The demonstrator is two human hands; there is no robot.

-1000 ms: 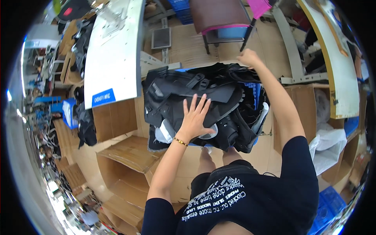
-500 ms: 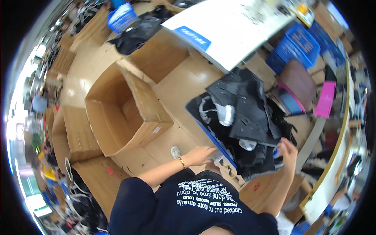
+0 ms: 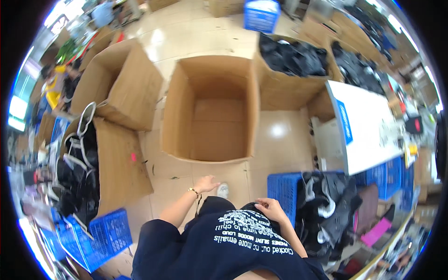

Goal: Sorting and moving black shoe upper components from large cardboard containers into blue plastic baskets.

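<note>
My left hand [image 3: 205,184] is stretched out above the floor, its fingers extended and holding nothing, with a bracelet at the wrist. Just beside it, a white shoe [image 3: 223,190] shows on the tiles. Close in front of my dark printed shirt [image 3: 224,242], my right hand [image 3: 273,209] has its fingers loosely bent and a little apart; nothing shows in them. A large open cardboard box [image 3: 219,109] stands ahead of both hands, bare inside. To the right of my right hand is a blue plastic crate [image 3: 282,189] heaped with black sheet pieces [image 3: 326,214], some with grey-white patches.
A white table [image 3: 366,126] stands at the right. Cardboard boxes with black material [image 3: 294,58] are at the far right. On the left are another open box [image 3: 130,88], a box holding black pieces and white straps [image 3: 81,158], and a blue crate [image 3: 109,235]. Tiled floor [image 3: 280,133] lies between.
My view has turned left, bringing the large box in front of me. My right hand has left the black pieces in the crate and come in near my body. The left hand stays extended.
</note>
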